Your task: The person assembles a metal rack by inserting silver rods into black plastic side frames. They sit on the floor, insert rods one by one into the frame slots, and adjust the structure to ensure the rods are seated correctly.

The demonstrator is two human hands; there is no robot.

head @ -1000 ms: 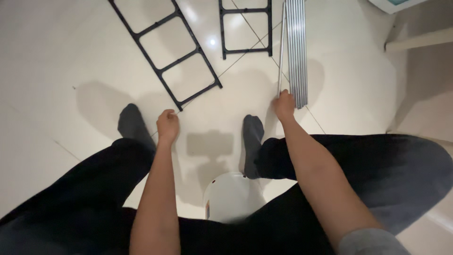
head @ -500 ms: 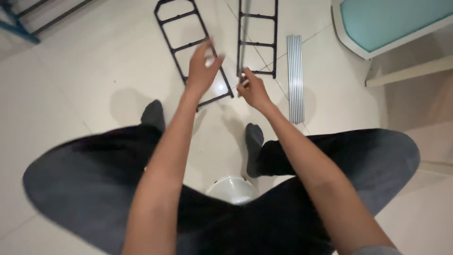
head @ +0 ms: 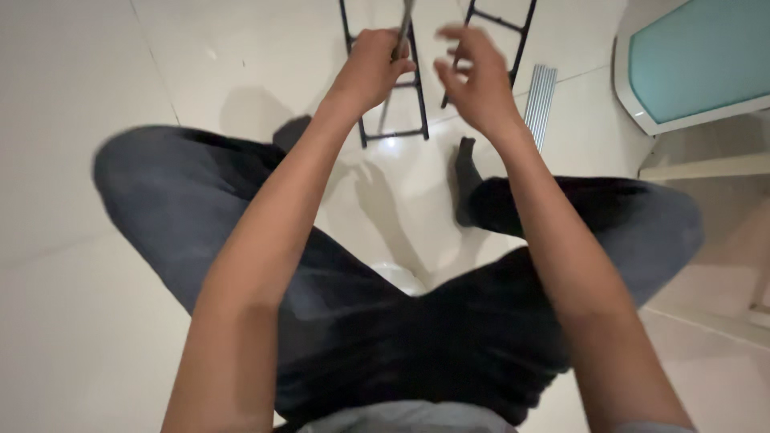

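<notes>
overhead, the left hand (head: 370,66) is fisted around a thin metal rod (head: 405,24) that runs up and away past the top edge. just beside it, the right hand (head: 480,82) hovers, fingers spread and curled, not touching the rod.

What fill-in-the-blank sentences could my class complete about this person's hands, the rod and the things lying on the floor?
1. The left hand is closed around a thin metal ____.
2. The right hand is open and holds ____.
3. The bundle of rods lies on the ____, right of the two black frames.
4. Both feet wear dark ____.

Missing words: rod; nothing; floor; socks
</notes>
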